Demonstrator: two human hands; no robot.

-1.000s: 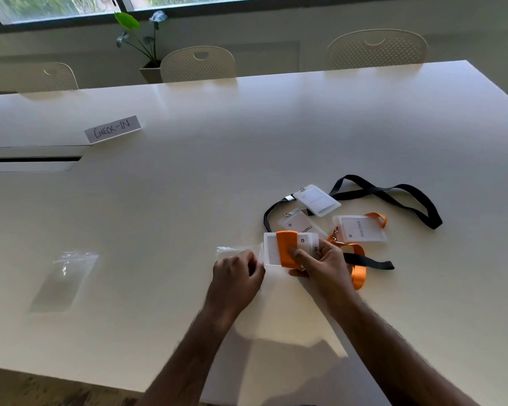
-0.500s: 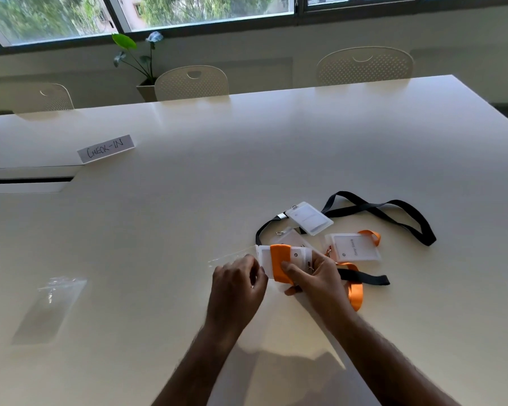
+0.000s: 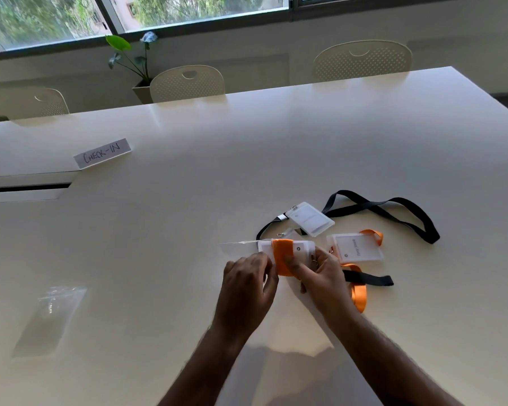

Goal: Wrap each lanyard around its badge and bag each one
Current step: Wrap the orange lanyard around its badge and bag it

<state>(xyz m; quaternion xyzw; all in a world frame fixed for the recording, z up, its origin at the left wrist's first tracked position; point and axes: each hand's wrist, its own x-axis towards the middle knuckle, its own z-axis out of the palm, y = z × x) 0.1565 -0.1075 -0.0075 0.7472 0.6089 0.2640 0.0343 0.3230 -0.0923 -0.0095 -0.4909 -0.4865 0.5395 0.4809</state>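
Wrapped badge (image 3: 286,253) between both hands' fingertips

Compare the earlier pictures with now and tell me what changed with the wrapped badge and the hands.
Little changed. The right hand still pinches the orange-wrapped badge, and the left hand still holds the clear bag at its left end; the badge looks no further in. The loose badges and the spare bag stayed put.
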